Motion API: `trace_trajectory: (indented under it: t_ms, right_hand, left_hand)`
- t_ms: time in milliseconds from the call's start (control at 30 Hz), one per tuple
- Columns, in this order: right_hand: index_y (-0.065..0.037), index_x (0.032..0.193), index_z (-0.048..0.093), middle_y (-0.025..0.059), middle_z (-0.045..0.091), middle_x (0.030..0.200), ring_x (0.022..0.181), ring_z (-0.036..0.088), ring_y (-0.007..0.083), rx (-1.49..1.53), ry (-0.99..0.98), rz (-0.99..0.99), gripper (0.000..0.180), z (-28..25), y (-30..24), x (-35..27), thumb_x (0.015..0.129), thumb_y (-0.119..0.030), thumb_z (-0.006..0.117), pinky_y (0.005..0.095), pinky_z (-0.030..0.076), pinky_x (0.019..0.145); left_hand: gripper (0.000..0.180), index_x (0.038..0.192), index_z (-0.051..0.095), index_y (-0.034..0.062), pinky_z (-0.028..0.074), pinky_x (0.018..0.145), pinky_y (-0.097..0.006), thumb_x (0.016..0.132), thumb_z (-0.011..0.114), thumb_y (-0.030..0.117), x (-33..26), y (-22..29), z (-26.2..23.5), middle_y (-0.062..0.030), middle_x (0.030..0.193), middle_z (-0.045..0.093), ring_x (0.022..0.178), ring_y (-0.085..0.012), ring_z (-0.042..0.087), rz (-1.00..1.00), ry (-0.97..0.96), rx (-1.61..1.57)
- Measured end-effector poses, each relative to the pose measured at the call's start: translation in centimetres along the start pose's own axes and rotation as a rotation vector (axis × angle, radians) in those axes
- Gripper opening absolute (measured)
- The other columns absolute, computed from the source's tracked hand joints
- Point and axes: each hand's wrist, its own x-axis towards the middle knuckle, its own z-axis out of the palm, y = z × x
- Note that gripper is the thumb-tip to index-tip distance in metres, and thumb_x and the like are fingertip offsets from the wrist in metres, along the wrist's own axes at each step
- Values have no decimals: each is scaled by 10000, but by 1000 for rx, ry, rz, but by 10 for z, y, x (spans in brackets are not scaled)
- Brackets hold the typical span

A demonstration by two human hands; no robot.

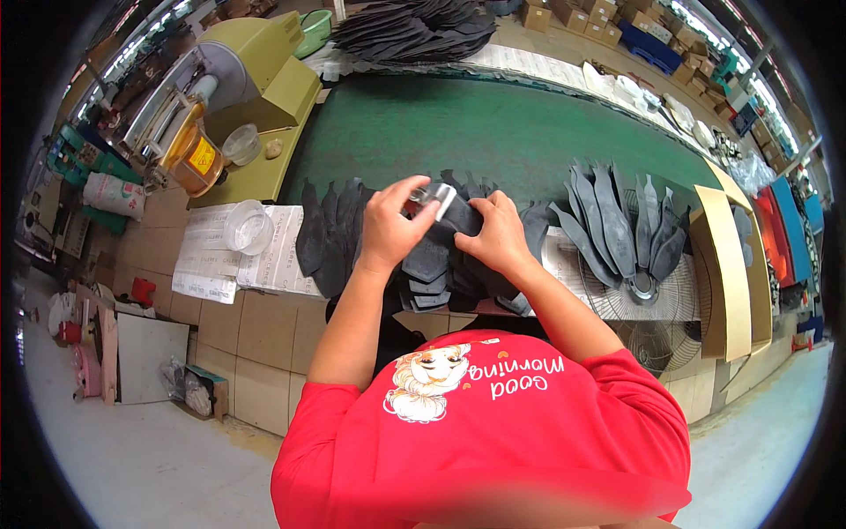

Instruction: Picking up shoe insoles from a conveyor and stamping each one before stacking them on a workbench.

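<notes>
The left hand [394, 225] curls closed around a small silver tool [443, 203]; the right hand [498, 234], thumb and fingers narrow, pinches the right edge of a dark piece [462, 217]. That piece sits between the hands, above the near edge of the green belt [397, 123], over a pile [427, 264] of similar pieces. Whether the tool touches it, I cannot tell.

To do this well, I would hold the piece flat and firm, with the right thumb clear of the tool, and set the tool square to the edge with light, even pressure. Work just above the pile so nothing below gets dragged. The left stack [328, 234] and the right fan of pieces [608, 220] are best left undisturbed.
</notes>
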Motion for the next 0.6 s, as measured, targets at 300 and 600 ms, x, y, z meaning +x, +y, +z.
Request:
trace_trajectory:
  t_ms: [300, 600]
  right_hand:
    - [20, 1091, 640, 143, 530, 1025, 1053, 515, 323, 26, 54, -157, 545, -8, -12, -9, 633, -260, 733, 412, 475, 882]
    - [3, 1076, 625, 130, 524, 1006, 1006, 532, 314, -57, 117, -248, 496, -17, -15, -13, 641, -215, 724, 404, 491, 833]
  left_hand:
    - [310, 1019, 672, 53, 538, 655, -382, 742, 750, 169, -1, -48, -32, -146, 877, 696, 725, -278, 689, -147, 231, 246]
    - [300, 1021, 674, 73, 515, 713, -359, 749, 742, 179, -4, 3, -5, -97, 904, 702, 756, -257, 670, 91, -36, 201]
